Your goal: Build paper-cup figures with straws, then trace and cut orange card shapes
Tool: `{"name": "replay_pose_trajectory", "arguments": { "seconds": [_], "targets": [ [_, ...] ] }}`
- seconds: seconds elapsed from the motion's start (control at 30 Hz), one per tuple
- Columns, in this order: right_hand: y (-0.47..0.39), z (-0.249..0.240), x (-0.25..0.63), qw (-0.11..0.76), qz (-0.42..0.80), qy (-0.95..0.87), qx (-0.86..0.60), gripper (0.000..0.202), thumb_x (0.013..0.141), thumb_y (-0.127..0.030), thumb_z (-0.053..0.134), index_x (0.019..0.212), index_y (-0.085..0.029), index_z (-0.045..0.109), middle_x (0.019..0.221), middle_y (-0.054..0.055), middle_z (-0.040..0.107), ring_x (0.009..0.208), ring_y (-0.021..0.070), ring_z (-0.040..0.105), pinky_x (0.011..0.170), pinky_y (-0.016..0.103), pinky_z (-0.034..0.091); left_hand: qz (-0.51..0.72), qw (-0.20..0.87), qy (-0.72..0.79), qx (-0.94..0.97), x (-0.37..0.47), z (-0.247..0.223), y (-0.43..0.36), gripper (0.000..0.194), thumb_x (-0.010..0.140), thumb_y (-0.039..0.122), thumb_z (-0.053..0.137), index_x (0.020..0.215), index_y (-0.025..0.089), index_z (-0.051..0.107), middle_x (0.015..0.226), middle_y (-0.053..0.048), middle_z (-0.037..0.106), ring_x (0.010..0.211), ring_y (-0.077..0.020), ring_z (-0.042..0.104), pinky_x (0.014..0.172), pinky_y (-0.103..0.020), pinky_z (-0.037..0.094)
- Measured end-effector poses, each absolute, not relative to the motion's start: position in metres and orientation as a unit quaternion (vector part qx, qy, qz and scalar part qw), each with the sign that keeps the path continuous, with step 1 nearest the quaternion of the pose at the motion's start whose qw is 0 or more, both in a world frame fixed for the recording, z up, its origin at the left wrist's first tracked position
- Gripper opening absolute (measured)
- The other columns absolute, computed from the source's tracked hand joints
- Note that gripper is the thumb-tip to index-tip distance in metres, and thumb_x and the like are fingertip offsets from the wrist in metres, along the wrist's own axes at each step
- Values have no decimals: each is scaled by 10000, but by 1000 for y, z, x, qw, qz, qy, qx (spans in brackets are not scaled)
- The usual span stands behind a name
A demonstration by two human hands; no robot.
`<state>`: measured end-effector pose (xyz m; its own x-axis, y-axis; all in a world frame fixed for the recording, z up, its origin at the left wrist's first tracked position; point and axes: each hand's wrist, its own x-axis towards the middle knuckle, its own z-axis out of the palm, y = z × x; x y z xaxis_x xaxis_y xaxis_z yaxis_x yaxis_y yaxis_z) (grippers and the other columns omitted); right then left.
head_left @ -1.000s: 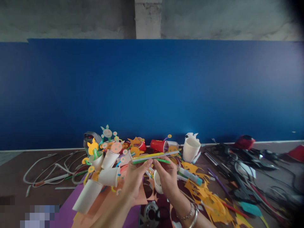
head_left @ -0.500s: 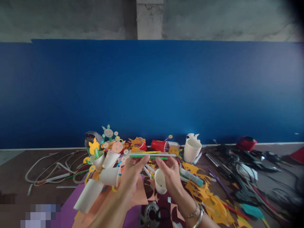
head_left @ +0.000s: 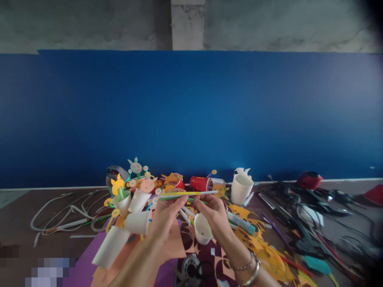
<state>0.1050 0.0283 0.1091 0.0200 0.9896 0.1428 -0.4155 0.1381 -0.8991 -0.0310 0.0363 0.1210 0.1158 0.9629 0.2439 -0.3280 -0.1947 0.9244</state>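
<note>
Several thin straws [head_left: 189, 194], yellow, white and green, lie crosswise between my two hands above the table. My left hand [head_left: 170, 211] pinches them with the thumb on the near side. On their other side my right hand [head_left: 211, 207] holds them between thumb and fingers, close to the left one. Just below the hands a white paper cup [head_left: 203, 229] stands with its opening showing. White cups [head_left: 111, 246] lie on their sides to the left, near cups with paper faces [head_left: 147, 185] on stems.
Orange paper scraps [head_left: 271, 259] and a glue tube [head_left: 241, 223] lie right of the hands. Tangled black cables and tools [head_left: 309, 235] cover the far right. White cables [head_left: 72, 217] curl at left. A tape reel [head_left: 190, 269] sits at the front. A blue panel [head_left: 191, 119] stands behind.
The straws have shifted in my hands: the yellow one now lies in front, and the bundle's right end has drawn slightly left. My right hand has turned a little and moved left.
</note>
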Motion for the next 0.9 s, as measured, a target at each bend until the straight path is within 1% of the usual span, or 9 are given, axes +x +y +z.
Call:
{"name": "replay_pose_trajectory", "arguments": {
  "seconds": [0.1, 0.3, 0.4, 0.47, 0.53, 0.63, 0.7, 0.83, 0.9],
  "targets": [
    [29, 108, 105, 629, 554, -420, -349, 256, 618, -360, 810, 698, -149, 689, 570, -10, 640, 475, 89, 515, 483, 206, 426, 585, 544, 334, 500, -32, 119, 38, 202, 709, 329, 735, 822, 162, 722, 777, -61, 731, 736, -231, 676, 668, -325, 532],
    [30, 102, 102, 653, 533, -418, -339, 246, 665, -365, 779, 757, -153, 694, 619, 18, 661, 549, 134, 572, 512, 235, 458, 612, 528, 334, 485, -27, 114, 35, 113, 720, 252, 730, 790, 165, 712, 802, -35, 727, 795, -216, 667, 762, -318, 505],
    [31, 100, 102, 656, 526, -426, -334, 232, 677, -352, 771, 754, -151, 683, 614, 13, 653, 533, 122, 558, 503, 229, 455, 615, 541, 324, 474, -23, 112, 33, 92, 741, 244, 711, 779, 160, 713, 806, -36, 730, 809, -218, 667, 789, -328, 502],
    [32, 99, 103, 649, 523, -438, -338, 213, 696, -340, 756, 752, -153, 671, 599, 2, 642, 506, 107, 537, 485, 216, 437, 620, 547, 318, 463, -21, 112, 32, 106, 746, 250, 708, 796, 157, 719, 851, -46, 739, 875, -229, 665, 835, -337, 495],
    [32, 99, 105, 643, 507, -460, -342, 190, 725, -330, 730, 770, -156, 668, 620, 6, 651, 527, 115, 554, 500, 220, 443, 625, 551, 317, 454, -20, 113, 31, 136, 743, 261, 711, 827, 156, 726, 899, -56, 744, 944, -244, 656, 875, -348, 486],
    [28, 103, 108, 629, 444, -527, -359, 148, 774, -298, 677, 829, -161, 693, 738, 44, 700, 675, 170, 630, 617, 263, 499, 623, 552, 321, 452, -21, 116, 30, 187, 738, 273, 720, 885, 157, 730, 914, -62, 747, 986, -254, 649, 908, -364, 477],
    [25, 108, 110, 611, 382, -582, -377, 127, 790, -263, 657, 858, -170, 710, 798, 61, 719, 748, 198, 653, 686, 293, 515, 615, 558, 325, 453, -22, 118, 29, 223, 734, 277, 729, 923, 160, 729, 919, -64, 748, 1008, -258, 644, 922, -367, 471],
    [24, 113, 114, 595, 224, -664, -394, 96, 770, -192, 664, 825, -208, 741, 803, 58, 725, 758, 212, 659, 721, 316, 520, 595, 575, 326, 458, -26, 117, 31, 284, 741, 286, 729, 996, 162, 717, 975, -74, 742, 1013, -261, 645, 918, -361, 470],
    [25, 113, 117, 593, 181, -680, -392, 134, 771, -165, 655, 840, -229, 749, 815, 55, 722, 769, 210, 658, 725, 315, 522, 595, 575, 335, 451, -28, 115, 32, 297, 756, 298, 715, 1020, 161, 710, 989, -75, 740, 987, -256, 654, 904, -358, 473]
  ]
}}
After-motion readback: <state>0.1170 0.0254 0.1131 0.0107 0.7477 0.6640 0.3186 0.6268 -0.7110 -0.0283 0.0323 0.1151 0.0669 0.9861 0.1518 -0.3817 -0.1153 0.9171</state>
